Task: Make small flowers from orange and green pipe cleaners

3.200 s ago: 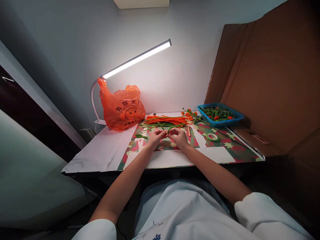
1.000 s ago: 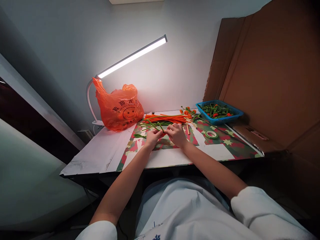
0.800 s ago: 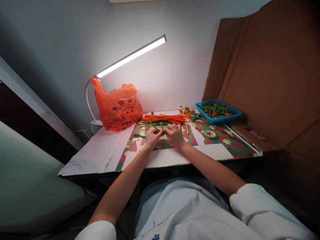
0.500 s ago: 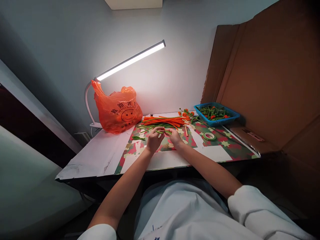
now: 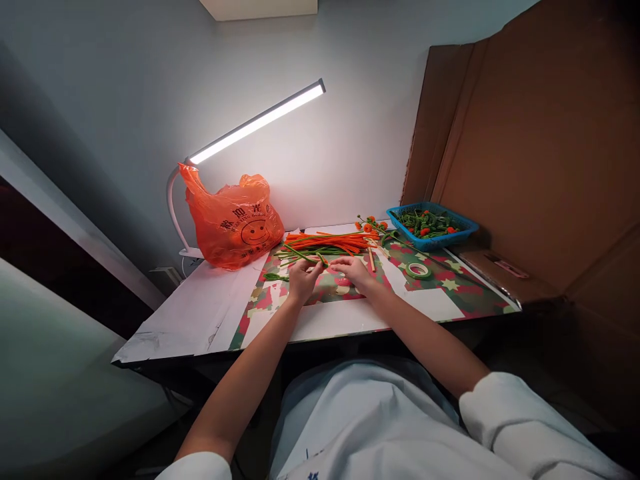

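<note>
The left hand (image 5: 303, 279) had its grip clamped on a green stem (image 5: 299, 252) above the desk (image 5: 175, 313).
Half a second earlier the hands were closer together; by this moment the stem's long end slanted up leftward, and the right hand (image 5: 356, 272) sat just beside, though whether its fingertips pinched anything could not be told. Behind, partly blocked by the hands, lay a pile of orange and green stems (image 5: 335, 241); a tape roll (image 5: 419, 271) and blue basket (image 5: 425, 246) sat rightward, an orange bag (image 5: 230, 230) leftward.
</note>
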Tool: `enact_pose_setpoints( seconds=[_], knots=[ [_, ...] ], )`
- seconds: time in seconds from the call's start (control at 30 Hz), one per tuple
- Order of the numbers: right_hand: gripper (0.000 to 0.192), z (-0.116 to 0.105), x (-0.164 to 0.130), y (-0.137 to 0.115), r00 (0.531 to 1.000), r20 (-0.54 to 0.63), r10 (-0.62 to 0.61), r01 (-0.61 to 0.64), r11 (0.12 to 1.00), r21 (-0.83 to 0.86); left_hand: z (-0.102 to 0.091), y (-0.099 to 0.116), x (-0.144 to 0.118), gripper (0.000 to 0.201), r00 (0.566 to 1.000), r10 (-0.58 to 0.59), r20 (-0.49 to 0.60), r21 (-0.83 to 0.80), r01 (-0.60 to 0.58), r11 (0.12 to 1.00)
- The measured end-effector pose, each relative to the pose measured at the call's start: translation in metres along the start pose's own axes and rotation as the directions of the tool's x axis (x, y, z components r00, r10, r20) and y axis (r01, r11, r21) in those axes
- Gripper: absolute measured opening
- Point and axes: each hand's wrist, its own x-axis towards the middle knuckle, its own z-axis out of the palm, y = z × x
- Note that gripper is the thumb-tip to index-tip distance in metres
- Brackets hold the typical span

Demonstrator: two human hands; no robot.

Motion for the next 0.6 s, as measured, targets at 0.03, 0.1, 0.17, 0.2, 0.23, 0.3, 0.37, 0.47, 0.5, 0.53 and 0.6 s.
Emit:
enact_pose_setpoints(
  seconds=[0.03,0.1,0.17,0.2,0.23,0.3,0.37,0.47,0.5,0.53,0.6],
  knots=[
    [0.021,-0.0002,-0.0009,-0.0001,0.991,-0.068,-0.114,0.109,0.991,-0.073,0.0002,-0.0012,0.0011,0.028,0.994,-0.102,0.028,-0.069,0.104,0.992],
    [0.022,-0.0005,-0.0028,-0.0010,0.946,-0.107,-0.306,0.281,0.938,-0.202,0.0004,-0.0029,0.0028,0.034,0.965,-0.235,0.117,-0.178,0.254,0.951],
    [0.023,-0.0005,-0.0039,-0.0018,0.914,-0.042,-0.403,0.377,0.884,-0.278,0.0008,-0.0032,0.0032,0.036,0.938,-0.289,0.190,-0.235,0.330,0.914],
    [0.023,-0.0004,-0.0038,-0.0019,0.909,-0.001,-0.418,0.398,0.868,-0.297,0.0012,-0.0032,0.0030,0.036,0.930,-0.299,0.214,-0.247,0.348,0.904],
    [0.024,-0.0003,-0.0035,-0.0017,0.907,0.033,-0.421,0.410,0.859,-0.307,0.0018,-0.0031,0.0027,0.035,0.924,-0.304,0.234,-0.252,0.359,0.899],
    [0.023,-0.0001,-0.0023,-0.0008,0.904,0.072,-0.422,0.422,0.852,-0.311,0.0031,-0.0034,0.0020,0.032,0.911,-0.306,0.277,-0.249,0.376,0.893],
    [0.020,0.0001,-0.0020,-0.0007,0.900,0.095,-0.426,0.434,0.852,-0.294,0.0042,-0.0047,0.0017,0.031,0.892,-0.309,0.330,-0.249,0.399,0.883],
    [0.020,0.0007,-0.0049,-0.0040,0.892,0.125,-0.434,0.452,0.855,-0.255,0.0046,-0.0065,0.0017,0.029,0.866,-0.322,0.383,-0.282,0.441,0.852],
    [0.021,0.0009,-0.0063,-0.0056,0.888,0.128,-0.441,0.459,0.855,-0.240,0.0043,-0.0066,0.0015,0.029,0.857,-0.330,0.395,-0.294,0.459,0.838],
    [0.021,0.0011,-0.0076,-0.0070,0.884,0.128,-0.449,0.467,0.856,-0.221,0.0040,-0.0063,0.0012,0.029,0.845,-0.340,0.412,-0.301,0.478,0.825],
    [0.021,0.0007,-0.0085,-0.0084,0.887,0.141,-0.439,0.459,0.872,-0.170,0.0033,-0.0048,0.0001,0.033,0.818,-0.350,0.457,-0.297,0.511,0.807]
  ],
)
